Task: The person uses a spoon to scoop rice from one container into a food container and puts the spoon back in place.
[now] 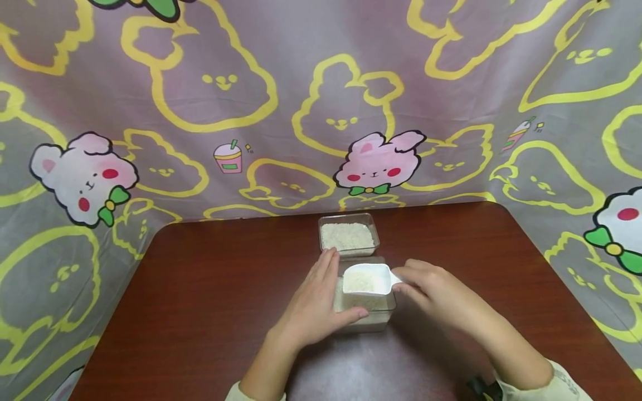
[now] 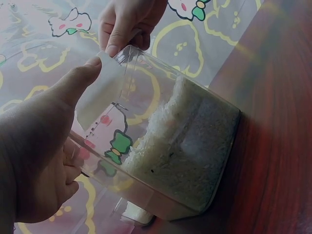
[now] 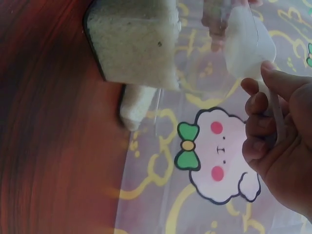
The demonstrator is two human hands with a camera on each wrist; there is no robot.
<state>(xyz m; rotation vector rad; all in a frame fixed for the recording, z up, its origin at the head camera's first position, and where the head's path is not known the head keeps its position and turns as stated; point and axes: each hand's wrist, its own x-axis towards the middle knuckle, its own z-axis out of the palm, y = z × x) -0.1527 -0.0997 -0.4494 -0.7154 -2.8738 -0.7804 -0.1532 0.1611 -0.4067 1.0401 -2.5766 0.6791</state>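
A white scoop (image 1: 378,272) full of rice (image 1: 362,280) is level above the near clear box (image 1: 368,323). Its handle is gripped by my right hand (image 1: 432,289), with the thumb along it in the right wrist view. My left hand (image 1: 311,306) rests at the near box's left side, fingers straight along the wall and thumb stretched across the front rim. In the left wrist view the near box holds rice (image 2: 195,131) in its lower part, with a few dark specks. The scoop partly covers the box's opening in the head view.
Just behind the near box stands a second, shallower clear box (image 1: 349,252) with rice in it. Both are on a brown wooden table (image 1: 215,295). A patterned cloth (image 1: 296,111) hangs behind the table and at its sides.
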